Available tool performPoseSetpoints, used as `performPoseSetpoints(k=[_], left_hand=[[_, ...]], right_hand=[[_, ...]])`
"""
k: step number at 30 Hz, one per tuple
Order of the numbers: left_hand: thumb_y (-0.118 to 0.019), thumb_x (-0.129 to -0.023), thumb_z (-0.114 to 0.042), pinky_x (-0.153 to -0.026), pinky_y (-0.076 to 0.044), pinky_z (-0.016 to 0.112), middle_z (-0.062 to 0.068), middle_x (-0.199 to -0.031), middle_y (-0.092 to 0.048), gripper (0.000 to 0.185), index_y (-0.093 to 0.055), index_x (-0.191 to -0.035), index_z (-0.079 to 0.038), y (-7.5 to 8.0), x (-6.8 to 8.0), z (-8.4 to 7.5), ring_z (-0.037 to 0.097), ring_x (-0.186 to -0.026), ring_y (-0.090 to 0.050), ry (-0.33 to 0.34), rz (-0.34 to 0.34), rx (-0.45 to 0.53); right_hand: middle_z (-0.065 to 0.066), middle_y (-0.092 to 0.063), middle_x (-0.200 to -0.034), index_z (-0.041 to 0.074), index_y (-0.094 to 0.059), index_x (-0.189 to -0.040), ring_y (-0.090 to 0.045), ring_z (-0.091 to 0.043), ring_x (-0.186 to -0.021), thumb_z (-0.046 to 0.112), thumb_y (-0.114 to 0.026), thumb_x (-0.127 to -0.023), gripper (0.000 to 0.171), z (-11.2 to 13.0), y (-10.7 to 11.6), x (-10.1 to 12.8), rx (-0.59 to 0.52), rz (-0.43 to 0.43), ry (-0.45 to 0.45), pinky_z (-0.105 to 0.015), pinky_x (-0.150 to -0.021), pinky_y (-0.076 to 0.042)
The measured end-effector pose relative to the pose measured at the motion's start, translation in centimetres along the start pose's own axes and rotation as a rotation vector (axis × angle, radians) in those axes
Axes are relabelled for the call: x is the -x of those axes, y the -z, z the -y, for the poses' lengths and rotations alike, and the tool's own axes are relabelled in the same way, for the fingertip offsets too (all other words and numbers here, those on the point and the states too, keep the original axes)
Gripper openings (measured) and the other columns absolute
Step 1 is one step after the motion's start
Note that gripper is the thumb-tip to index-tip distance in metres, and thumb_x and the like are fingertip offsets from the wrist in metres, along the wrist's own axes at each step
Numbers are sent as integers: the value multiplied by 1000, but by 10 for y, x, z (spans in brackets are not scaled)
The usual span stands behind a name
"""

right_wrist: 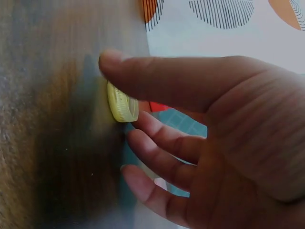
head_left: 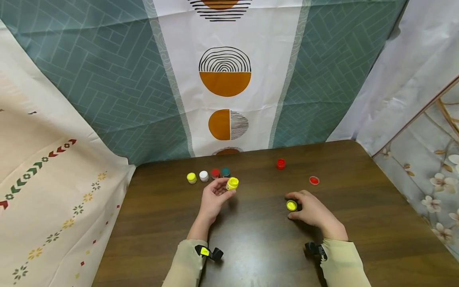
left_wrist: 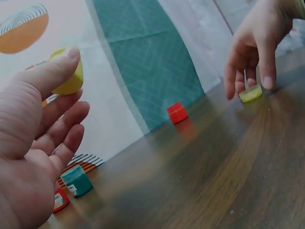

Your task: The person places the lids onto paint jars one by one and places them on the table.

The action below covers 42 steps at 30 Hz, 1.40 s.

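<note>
My left hand (head_left: 212, 201) holds a small yellow paint jar (head_left: 232, 183) above the table, pinched between thumb and fingers. The jar has no lid on, and yellow shows in its mouth. In the left wrist view the thumb covers part of the jar (left_wrist: 71, 83). Low over the table, my right hand (head_left: 315, 213) has its thumb and fingers spread around a yellow jar lid (head_left: 291, 205). That lid lies on the tabletop with its yellow inner side up. The right wrist view shows the thumb partly hiding the lid (right_wrist: 121, 105).
Behind the left hand stand a yellow jar (head_left: 191, 178), a white jar (head_left: 204, 176), a red jar (head_left: 215, 173) and a dark green jar (head_left: 225, 172). Farther right are an open red jar (head_left: 281, 164) and a red lid (head_left: 314, 180). Patterned cloth hangs behind the wooden table (head_left: 154, 223).
</note>
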<state>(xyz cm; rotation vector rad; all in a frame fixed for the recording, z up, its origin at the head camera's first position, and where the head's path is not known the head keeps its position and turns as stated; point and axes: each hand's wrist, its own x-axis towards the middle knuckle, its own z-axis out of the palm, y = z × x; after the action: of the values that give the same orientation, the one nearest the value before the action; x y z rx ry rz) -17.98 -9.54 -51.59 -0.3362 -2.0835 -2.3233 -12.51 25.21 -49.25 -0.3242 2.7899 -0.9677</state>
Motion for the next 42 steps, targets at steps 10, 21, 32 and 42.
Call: performPoseSetpoints(k=[10,21,32,42], left_hand=[[-71,-93,14,-90,-60,28,4,-120,-75,41,-63,-134,17,1,2,-5,14,-104,-72,-51,44,107],[-70,-95,14,-91,-60,30,-3,-118,-78,44,-58,-137,19,2,1,-1,13,-105,-74,-49,80,166],[-75,-91,14,-89,-60,28,1,-117,-78,42,-64,-132,13,0,4,-2,14,-103,-74,-41,37,169],[-72,-95,13,-92,-59,28,2,-125,-77,45,-62,-138,13,-1,1,-1,14,-107,-74,-15,41,136]], right_hand=[[-13,-63,-121,9,-73,-130,-63,-34,-107,8,-89,-86,46,-1,-1,1,20,-15,-13,-60,-95,-53],[-10,-66,-119,10,-74,-125,-62,-30,-103,8,-85,-91,35,-5,-4,0,30,-25,-10,-54,-94,-54],[-2,-66,-104,7,-68,-121,-62,-19,-93,19,-81,-96,31,-5,-3,-2,15,-49,-15,-44,-85,-55],[3,-64,-97,9,-71,-128,-57,-16,-87,36,-66,-108,35,1,-1,-5,4,-126,35,-42,-81,-51]])
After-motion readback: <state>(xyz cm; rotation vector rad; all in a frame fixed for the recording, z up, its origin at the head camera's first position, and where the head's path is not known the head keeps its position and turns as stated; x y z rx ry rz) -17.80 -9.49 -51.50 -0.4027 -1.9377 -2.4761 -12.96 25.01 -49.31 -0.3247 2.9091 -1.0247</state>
